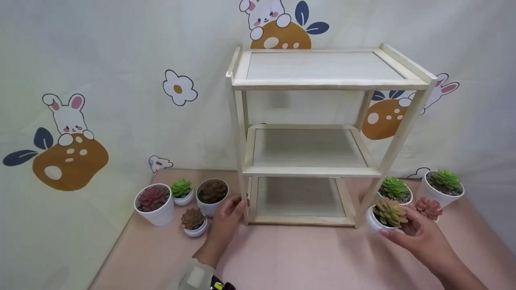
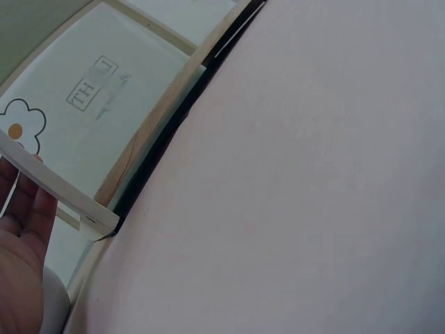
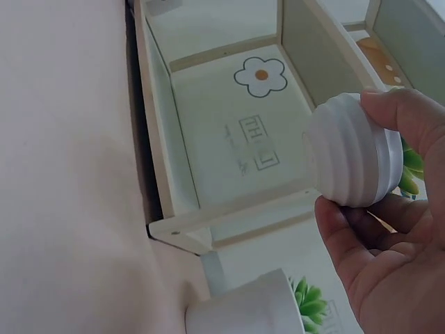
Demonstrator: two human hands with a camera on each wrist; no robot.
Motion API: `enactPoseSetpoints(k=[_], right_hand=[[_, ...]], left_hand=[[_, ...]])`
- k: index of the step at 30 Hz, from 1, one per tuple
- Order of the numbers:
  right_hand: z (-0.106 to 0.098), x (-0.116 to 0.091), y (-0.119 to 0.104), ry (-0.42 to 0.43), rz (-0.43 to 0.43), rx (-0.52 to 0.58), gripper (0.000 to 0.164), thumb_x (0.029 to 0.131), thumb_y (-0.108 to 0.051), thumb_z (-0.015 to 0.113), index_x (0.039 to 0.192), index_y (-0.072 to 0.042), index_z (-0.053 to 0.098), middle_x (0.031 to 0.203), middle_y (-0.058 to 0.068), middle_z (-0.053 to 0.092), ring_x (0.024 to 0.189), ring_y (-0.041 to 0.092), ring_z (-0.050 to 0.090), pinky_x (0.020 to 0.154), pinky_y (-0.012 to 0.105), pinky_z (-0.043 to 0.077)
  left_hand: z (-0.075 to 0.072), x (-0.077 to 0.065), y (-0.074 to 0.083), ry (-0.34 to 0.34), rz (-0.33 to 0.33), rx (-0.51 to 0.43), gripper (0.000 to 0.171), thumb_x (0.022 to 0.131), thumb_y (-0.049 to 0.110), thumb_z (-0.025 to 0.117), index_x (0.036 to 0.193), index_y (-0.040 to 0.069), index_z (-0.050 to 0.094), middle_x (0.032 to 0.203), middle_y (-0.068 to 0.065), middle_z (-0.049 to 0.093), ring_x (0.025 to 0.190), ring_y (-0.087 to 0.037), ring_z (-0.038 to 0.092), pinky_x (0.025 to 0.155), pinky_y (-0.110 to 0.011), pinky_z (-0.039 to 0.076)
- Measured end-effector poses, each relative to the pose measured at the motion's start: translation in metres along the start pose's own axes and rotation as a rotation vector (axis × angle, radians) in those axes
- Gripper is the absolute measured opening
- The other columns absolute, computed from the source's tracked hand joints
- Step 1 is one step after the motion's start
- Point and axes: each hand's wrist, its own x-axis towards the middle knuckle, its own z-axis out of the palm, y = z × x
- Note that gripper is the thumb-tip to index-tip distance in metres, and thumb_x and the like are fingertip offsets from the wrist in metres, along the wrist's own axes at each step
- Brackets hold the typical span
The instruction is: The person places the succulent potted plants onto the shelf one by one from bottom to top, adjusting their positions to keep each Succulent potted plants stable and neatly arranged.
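Observation:
A potted succulent with orange-green leaves (image 1: 390, 211) is in my right hand (image 1: 425, 239), thumb and fingers round its rim, just right of the shelf's front right leg. In the right wrist view its ribbed white pot (image 3: 344, 149) is tipped sideways, raised off the table. My left hand (image 1: 225, 221) grips the front left leg of a three-tier wooden shelf rack (image 1: 310, 172) near its foot. The left wrist view shows those fingers (image 2: 42, 209) behind the leg. All three tiers of the rack are bare.
Left of the rack stand a dark red succulent (image 1: 154, 203), a small green one (image 1: 182, 191) and two brown ones (image 1: 212, 197). At right are two green succulents (image 1: 443, 187) and a pink-red one (image 1: 429, 208). A printed curtain (image 1: 121, 52) hangs close behind.

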Motion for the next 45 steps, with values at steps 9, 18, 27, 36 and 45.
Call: enactPoseSetpoints(k=[9, 18, 27, 36, 45], right_hand=[[0.011, 0.004, -0.016, -0.015, -0.079, 0.043, 0.065, 0.081, -0.019, 0.077, 0.136, -0.002, 0.046, 0.135, 0.015, 0.048, 0.112, -0.012, 0.049, 0.086, 0.011, 0.046], [0.026, 0.011, -0.027, -0.076, -0.081, 0.096, 0.07, 0.081, -0.023, 0.077, 0.14, -0.006, 0.044, 0.144, 0.015, 0.043, 0.117, -0.013, 0.044, 0.09, 0.009, 0.042], [0.043, 0.019, -0.034, -0.081, -0.121, 0.187, 0.066, 0.08, -0.013, 0.078, 0.135, 0.001, 0.043, 0.134, 0.009, 0.05, 0.117, -0.01, 0.049, 0.093, 0.01, 0.042], [0.064, 0.028, -0.042, -0.117, -0.11, 0.244, 0.06, 0.077, -0.014, 0.08, 0.126, -0.001, 0.048, 0.139, 0.013, 0.048, 0.123, -0.001, 0.049, 0.096, 0.011, 0.041], [0.095, 0.032, -0.049, -0.159, -0.119, 0.329, 0.06, 0.075, -0.007, 0.08, 0.126, 0.0, 0.05, 0.137, 0.013, 0.05, 0.119, 0.003, 0.053, 0.095, 0.016, 0.045]], left_hand=[[0.002, 0.003, 0.004, 0.002, 0.027, -0.009, 0.038, 0.096, 0.028, 0.058, 0.125, 0.002, 0.056, 0.122, -0.021, 0.059, 0.119, -0.022, 0.055, 0.099, -0.025, 0.044], [0.002, 0.004, 0.006, 0.017, 0.018, 0.041, 0.039, 0.096, 0.03, 0.058, 0.126, 0.006, 0.056, 0.122, -0.013, 0.062, 0.119, -0.018, 0.055, 0.102, -0.03, 0.043], [0.001, 0.005, 0.004, -0.01, 0.056, -0.02, 0.038, 0.097, 0.025, 0.057, 0.124, -0.002, 0.056, 0.119, -0.027, 0.057, 0.115, -0.03, 0.055, 0.096, -0.028, 0.045], [0.0, 0.0, 0.013, -0.008, -0.005, 0.015, 0.033, 0.098, 0.021, 0.056, 0.125, 0.002, 0.057, 0.119, -0.022, 0.06, 0.116, -0.026, 0.056, 0.096, -0.028, 0.046], [0.0, -0.004, 0.007, -0.009, -0.004, 0.032, 0.035, 0.098, 0.025, 0.056, 0.127, 0.006, 0.057, 0.122, -0.019, 0.06, 0.115, -0.02, 0.057, 0.099, -0.029, 0.044]])
